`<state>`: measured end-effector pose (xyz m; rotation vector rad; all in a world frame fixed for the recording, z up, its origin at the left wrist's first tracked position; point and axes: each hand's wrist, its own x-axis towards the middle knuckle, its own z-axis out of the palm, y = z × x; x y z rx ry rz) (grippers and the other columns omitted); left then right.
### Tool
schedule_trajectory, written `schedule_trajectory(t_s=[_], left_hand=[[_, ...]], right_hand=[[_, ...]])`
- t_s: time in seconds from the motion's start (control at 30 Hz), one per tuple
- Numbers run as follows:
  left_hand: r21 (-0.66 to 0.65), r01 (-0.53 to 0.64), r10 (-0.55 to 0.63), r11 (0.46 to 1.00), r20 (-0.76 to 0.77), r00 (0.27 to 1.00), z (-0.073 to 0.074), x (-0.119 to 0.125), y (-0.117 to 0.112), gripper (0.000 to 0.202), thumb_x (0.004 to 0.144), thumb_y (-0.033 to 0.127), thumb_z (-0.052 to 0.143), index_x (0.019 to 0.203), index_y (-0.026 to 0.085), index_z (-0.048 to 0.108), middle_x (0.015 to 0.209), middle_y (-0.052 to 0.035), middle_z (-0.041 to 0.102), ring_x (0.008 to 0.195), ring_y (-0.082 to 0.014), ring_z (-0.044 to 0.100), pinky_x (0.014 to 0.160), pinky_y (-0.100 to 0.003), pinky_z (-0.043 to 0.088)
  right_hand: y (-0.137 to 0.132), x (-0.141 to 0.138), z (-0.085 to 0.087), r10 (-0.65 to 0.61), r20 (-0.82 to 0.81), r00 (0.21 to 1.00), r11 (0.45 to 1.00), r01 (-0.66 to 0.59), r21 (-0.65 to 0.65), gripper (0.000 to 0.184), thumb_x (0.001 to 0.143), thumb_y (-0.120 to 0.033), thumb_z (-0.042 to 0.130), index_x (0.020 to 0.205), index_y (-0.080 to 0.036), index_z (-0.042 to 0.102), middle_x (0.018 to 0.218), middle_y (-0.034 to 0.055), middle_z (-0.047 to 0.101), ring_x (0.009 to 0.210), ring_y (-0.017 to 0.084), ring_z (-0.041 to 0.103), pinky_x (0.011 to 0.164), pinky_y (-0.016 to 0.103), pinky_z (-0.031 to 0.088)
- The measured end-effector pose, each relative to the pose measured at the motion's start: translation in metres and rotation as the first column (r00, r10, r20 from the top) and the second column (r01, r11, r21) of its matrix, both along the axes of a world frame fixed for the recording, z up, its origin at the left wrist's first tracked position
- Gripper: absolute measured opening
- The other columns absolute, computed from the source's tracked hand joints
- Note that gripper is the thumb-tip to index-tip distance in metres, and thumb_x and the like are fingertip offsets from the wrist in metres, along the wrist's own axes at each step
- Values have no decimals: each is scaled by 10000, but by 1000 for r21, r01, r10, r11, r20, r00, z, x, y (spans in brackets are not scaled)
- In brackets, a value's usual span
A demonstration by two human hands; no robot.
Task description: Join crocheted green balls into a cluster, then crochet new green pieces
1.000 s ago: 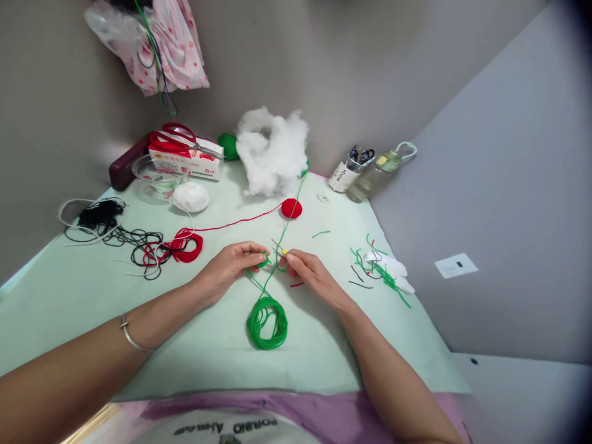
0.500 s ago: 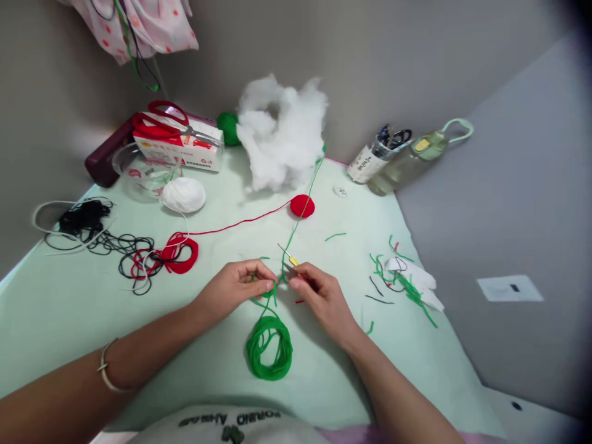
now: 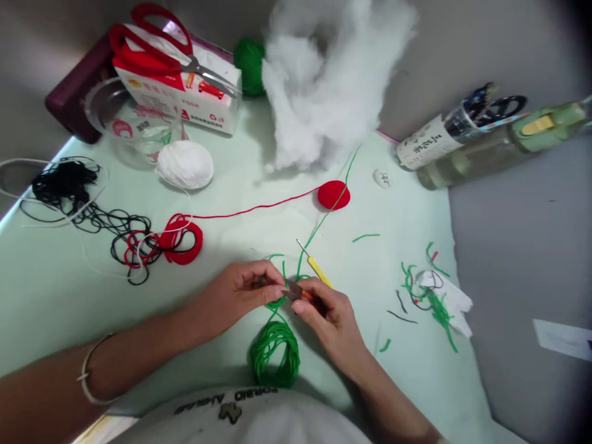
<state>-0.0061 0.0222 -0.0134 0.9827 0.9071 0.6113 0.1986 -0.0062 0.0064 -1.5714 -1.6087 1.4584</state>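
Note:
My left hand is closed in a pinch on green yarn, which hangs below the fingertips in small loops. In my right hand is a pair of small snips with dark blades and an orange handle. The blades point left and meet the tips of my left fingers; whether they touch the yarn I cannot tell. Just beyond my right hand lies a yellow-handled crochet hook. A wound ring of green yarn rests below both hands, joined to the held part by strands.
Red yarn ball, white stuffing and a green ball lie beyond. Left are tangled black yarn, a white yarn ball and large red scissors on a box. Right stand a pen cup, a bottle and yarn scraps.
The view has moved closer and lower. My right hand has brought the snips left to my left fingertips. The crochet hook, earlier close against my right fingers, now lies farther beyond them.

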Motion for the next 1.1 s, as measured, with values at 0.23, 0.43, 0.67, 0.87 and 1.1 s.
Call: schedule_trajectory(t_s=[0.23,0.43,0.67,0.87,1.1], left_hand=[[91,-116,121,989,-49,991,8,0,-9,169,858,358,665,812,197,645,713,29,573,666,-127,488,642,-257,398],[86,-56,63,995,-85,994,10,1,-12,173,833,361,668,851,189,665,736,13,620,671,-136,511,643,-266,404],[42,-32,35,999,-67,997,10,1,-8,191,850,370,670,910,193,706,807,-7,667,756,-154,573,705,-273,459],[-88,-92,92,992,-2,996,9,3,-8,227,824,302,711,1019,192,671,915,-20,697,857,-166,637,781,-283,498],[-23,-127,125,992,-46,991,4,8,-8,139,804,269,738,910,196,686,800,4,678,777,-143,607,724,-256,475]], right_hand=[[2,2,9,10,2,1000,998,-10,-67,378,905,-561,624,826,-191,630,691,-28,462,648,124,394,586,261,306],[0,-4,14,48,12,999,999,-48,-5,340,924,-521,618,845,-191,649,692,-36,480,647,114,386,590,257,293],[4,3,5,-40,-78,996,999,40,1,412,946,-557,549,783,-184,611,691,-19,473,640,122,409,599,259,333],[6,5,1,-51,-244,969,998,44,-36,439,776,-583,763,841,-185,592,697,-44,457,618,101,361,561,242,292],[15,4,1,99,-223,970,995,-100,7,111,856,-225,696,790,-174,623,702,-43,495,621,84,391,566,229,303]])
